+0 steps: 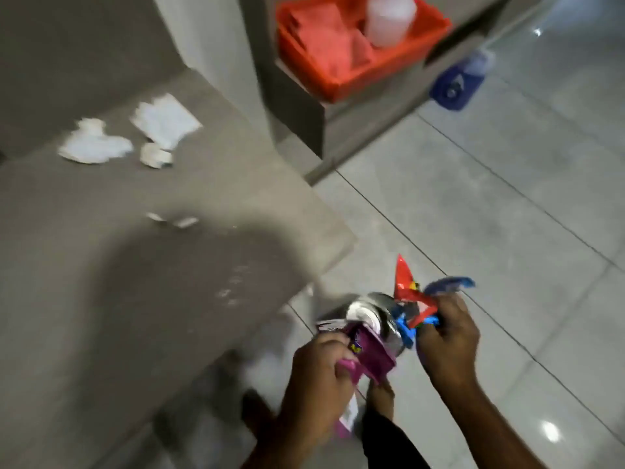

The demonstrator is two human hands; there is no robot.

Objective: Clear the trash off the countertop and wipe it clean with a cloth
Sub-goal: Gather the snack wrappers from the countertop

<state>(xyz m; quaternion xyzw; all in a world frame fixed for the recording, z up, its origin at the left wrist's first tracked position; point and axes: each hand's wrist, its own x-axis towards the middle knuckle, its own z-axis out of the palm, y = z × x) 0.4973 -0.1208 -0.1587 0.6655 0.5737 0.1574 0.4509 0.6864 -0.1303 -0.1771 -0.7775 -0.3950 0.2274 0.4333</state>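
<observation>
My left hand (pixel 313 377) grips a crumpled purple and silver snack wrapper (pixel 358 343) off the grey countertop's (pixel 135 265) corner, over the floor. My right hand (pixel 446 343) clutches red and blue wrappers (pixel 411 296) right beside it. Crumpled white paper pieces (pixel 96 143) and a flatter white sheet (pixel 165 121) lie on the countertop at the far left. Two small white scraps (pixel 172 221) and some crumbs (pixel 233 286) sit nearer the middle. The whole view is motion-blurred.
An orange crate (pixel 338 79) holding orange cloths (pixel 321 38) and a white plastic bottle (pixel 389 18) sits on a grey ledge at the top. A blue bottle (pixel 456 82) lies on the glossy tiled floor (pixel 490 214) to the right.
</observation>
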